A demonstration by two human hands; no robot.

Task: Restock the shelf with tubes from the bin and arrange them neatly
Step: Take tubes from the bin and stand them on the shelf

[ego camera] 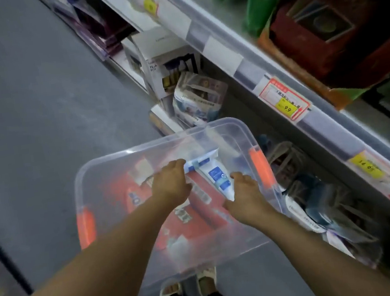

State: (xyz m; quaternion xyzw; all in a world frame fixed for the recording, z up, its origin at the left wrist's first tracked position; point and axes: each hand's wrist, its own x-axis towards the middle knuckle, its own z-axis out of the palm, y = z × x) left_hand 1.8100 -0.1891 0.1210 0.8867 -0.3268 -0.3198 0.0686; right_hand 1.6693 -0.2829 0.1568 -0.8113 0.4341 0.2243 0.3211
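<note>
A: Where's the white tube (pixel 218 177)?
B: In the clear bin (pixel 140 152) on the floor, between both hands.
A: Grip?
B: Left hand (pixel 170 184) curls on its flat end; right hand (pixel 246 192), fingers relaxed, touches its cap end.

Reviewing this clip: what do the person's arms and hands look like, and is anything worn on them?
Both forearms are bare up to the frame edge, with no sleeves visible. The left hand and right hand wear no gloves, and no watch, ring or bracelet shows, though the image is blurry. No markings can be made out.
</note>
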